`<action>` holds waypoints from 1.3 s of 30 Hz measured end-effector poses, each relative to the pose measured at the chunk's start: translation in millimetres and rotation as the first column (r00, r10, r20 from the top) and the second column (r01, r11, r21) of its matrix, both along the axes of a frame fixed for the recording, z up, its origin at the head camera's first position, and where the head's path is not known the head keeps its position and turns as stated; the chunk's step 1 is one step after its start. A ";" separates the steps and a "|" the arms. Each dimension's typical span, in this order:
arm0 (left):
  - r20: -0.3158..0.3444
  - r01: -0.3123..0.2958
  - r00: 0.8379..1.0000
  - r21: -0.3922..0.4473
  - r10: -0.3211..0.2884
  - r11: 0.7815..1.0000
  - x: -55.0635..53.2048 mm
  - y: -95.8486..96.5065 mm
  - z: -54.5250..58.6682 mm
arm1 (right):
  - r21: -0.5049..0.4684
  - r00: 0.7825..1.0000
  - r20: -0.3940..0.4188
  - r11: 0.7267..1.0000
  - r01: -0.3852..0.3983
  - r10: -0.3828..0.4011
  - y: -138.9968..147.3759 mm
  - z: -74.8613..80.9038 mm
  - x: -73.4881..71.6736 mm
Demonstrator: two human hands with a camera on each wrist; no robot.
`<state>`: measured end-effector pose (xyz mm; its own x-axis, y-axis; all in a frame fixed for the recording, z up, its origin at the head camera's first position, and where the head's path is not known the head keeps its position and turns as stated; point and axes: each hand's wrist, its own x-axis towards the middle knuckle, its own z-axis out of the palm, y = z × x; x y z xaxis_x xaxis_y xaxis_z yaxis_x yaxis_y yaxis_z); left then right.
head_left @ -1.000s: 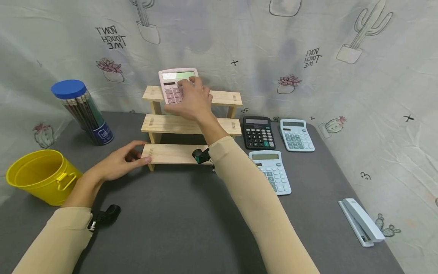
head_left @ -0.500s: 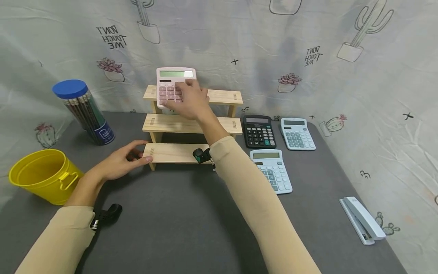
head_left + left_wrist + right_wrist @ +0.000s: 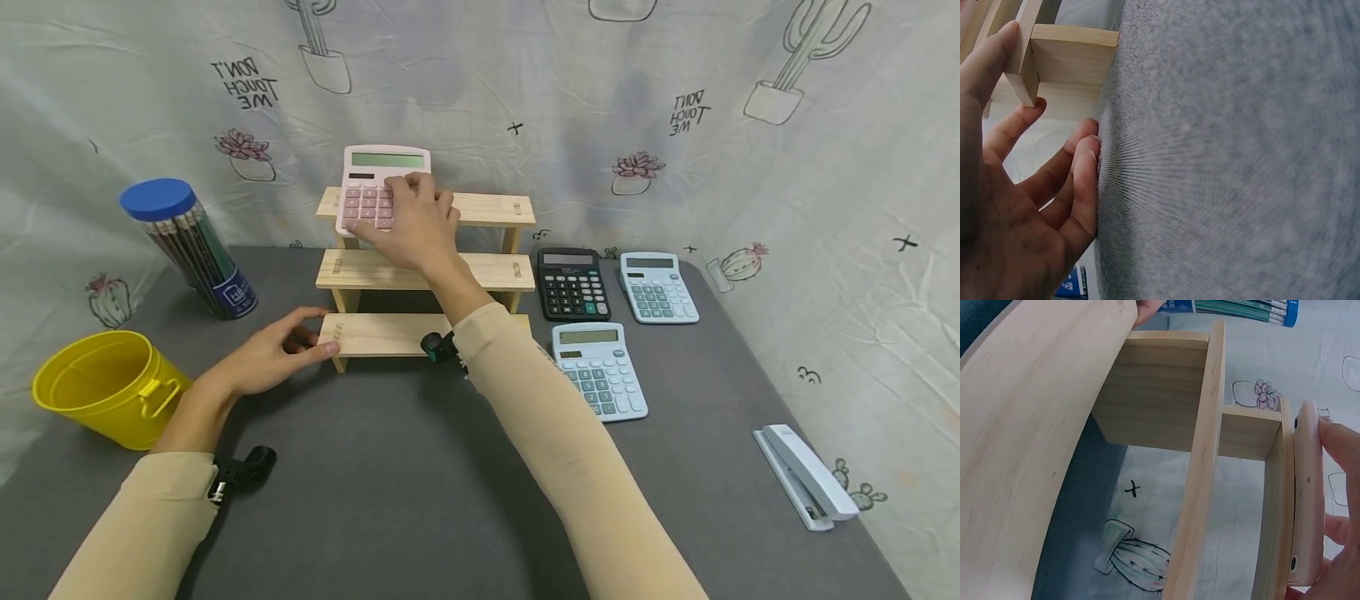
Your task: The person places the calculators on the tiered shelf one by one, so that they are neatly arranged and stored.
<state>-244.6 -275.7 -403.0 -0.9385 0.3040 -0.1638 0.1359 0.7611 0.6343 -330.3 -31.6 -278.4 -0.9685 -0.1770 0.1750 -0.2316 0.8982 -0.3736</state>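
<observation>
A three-tier wooden display stand (image 3: 375, 332) stands on the dark table. Across the left part of its top tier leans a pink calculator (image 3: 367, 193), screen up and facing me. My right hand (image 3: 420, 223) grips the calculator, covering its right-hand keys. In the right wrist view, the calculator (image 3: 1308, 500) lies against the top board's edge, with thumb and fingers around it. My left hand (image 3: 273, 354) pinches the left end of the bottom tier between thumb and index finger. In the left wrist view, its other fingers (image 3: 1085, 175) are bent beside the grey table surface.
Right of the stand lie a black calculator (image 3: 573, 285) and two light blue calculators (image 3: 603, 375). A white stapler (image 3: 806, 477) is near the right edge. At left stand a yellow bucket (image 3: 112, 392) and a blue-lidded pencil jar (image 3: 191, 246). Behind hangs a printed curtain (image 3: 465, 92).
The pink calculator has shifted slightly left on the top tier and changed its tilt, with my right hand still gripping it. My left hand stays on the bottom tier.
</observation>
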 end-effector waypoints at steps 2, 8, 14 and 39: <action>-0.001 -0.002 1.000 -0.001 0.002 1.000 0.1 -1.0 -0.4 | -0.001 1.000 0.001 1.000 -0.002 0.002 -1.5 0.4 0.8; -0.009 -0.001 1.000 0.002 0.001 1.000 -0.3 -2.5 -3.2 | -0.009 1.000 0.001 1.000 0.002 -0.002 -2.9 -0.4 2.0; -0.008 -0.003 1.000 0.004 0.003 1.000 1.0 -2.1 -4.0 | -0.019 1.000 0.010 1.000 -0.006 0.006 -1.5 -1.8 2.4; -0.010 -0.010 1.000 0.005 0.010 1.000 2.5 0.5 -1.2 | -0.048 0.997 0.008 0.996 -0.075 0.075 10.8 1.7 5.4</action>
<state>-242.1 -275.2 -404.2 -0.9430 0.2956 -0.1526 0.1348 0.7590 0.6370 -324.9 -20.8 -276.6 -0.9546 -0.2408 0.1752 -0.2936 0.8597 -0.4181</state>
